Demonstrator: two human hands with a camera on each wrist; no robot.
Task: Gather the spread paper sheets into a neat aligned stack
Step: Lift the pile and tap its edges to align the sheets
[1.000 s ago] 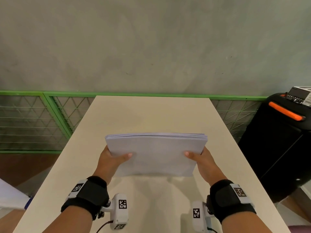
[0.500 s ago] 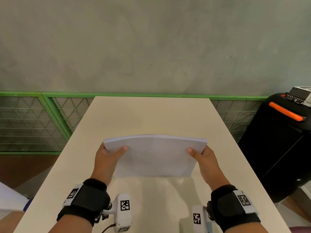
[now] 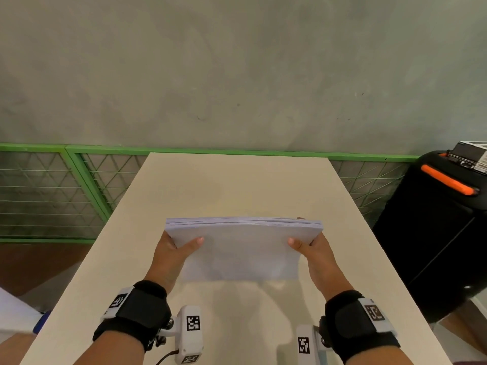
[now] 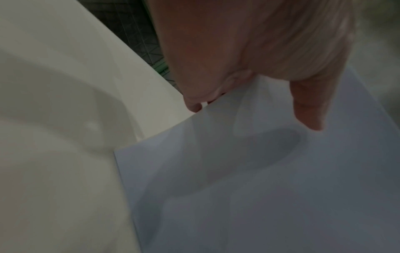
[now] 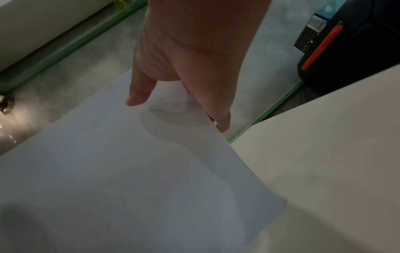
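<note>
Between the hands, the paper stack (image 3: 241,248) stood on its lower edge on the tabletop (image 3: 237,185), left hand (image 3: 172,252) and right hand (image 3: 317,252) each pinching a side, thumbs on the near face. Against half a second earlier, the top edge had fanned back into visible layers. I'd judge more tapping was needed before it counted as aligned.

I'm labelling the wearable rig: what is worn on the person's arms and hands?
Both hands, left hand and right hand, are bare. Each wrist carries a black strap with a white square-coded tag, plus a white camera block bearing similar black-and-white markers. A thin cable trails from the left block.
</note>
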